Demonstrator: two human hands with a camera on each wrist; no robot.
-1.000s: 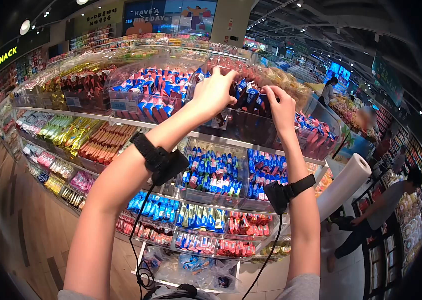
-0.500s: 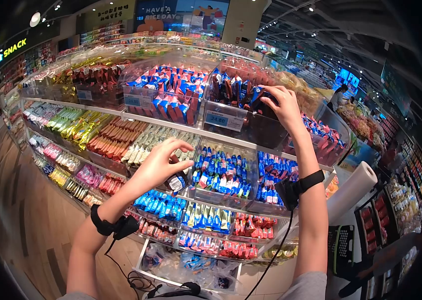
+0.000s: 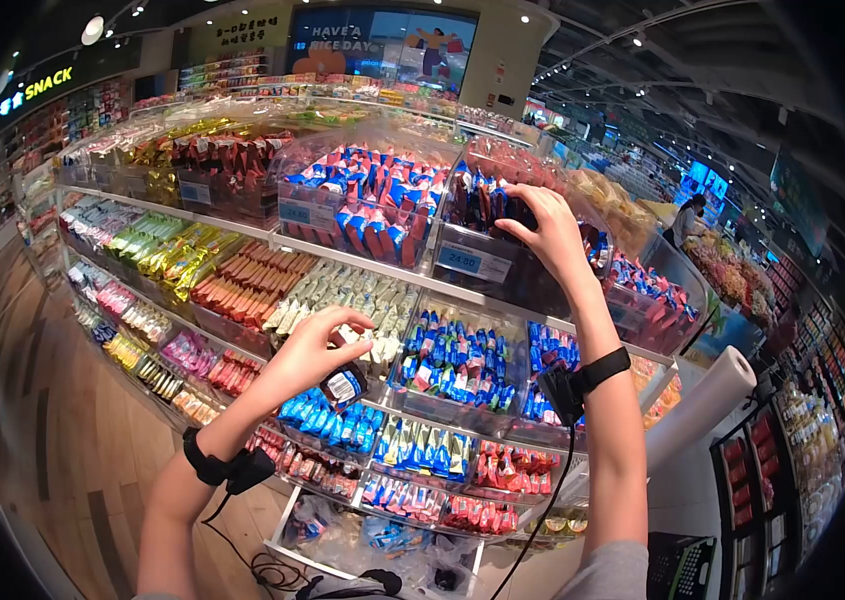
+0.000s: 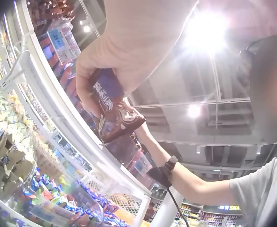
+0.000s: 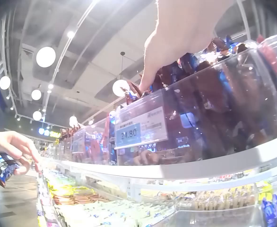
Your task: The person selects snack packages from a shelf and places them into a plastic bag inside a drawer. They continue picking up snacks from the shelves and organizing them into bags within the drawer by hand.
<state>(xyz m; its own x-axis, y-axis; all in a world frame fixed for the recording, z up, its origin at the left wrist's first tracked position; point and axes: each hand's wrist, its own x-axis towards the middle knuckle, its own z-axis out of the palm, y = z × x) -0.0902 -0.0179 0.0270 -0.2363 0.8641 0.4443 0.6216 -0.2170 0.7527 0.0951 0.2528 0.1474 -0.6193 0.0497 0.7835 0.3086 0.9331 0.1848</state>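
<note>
My left hand (image 3: 318,350) is in front of the shelves at mid height and holds a small brown-and-blue wrapped snack packet (image 3: 345,386), which hangs below the fingers. In the left wrist view the packet (image 4: 112,111) shows white lettering on its blue part and a crimped brown end. My right hand (image 3: 551,235) is at the top bin (image 3: 533,275) of similar dark brown-and-blue packets (image 3: 478,200). Its thumb and fingers stand apart over the front wall; in the right wrist view the fingertips are hidden among the packets.
A price tag (image 3: 474,262) reading 24.80 is on the bin's front. To the left stands a clear bin of pink-and-blue packets (image 3: 383,175). Lower tiers hold blue packets (image 3: 458,355) and cream ones (image 3: 368,300). A white roll (image 3: 708,400) stands at right.
The left hand has come down and left from the top bin with a packet in it. The right hand has stayed at the top bin, its thumb and fingers now further apart.
</note>
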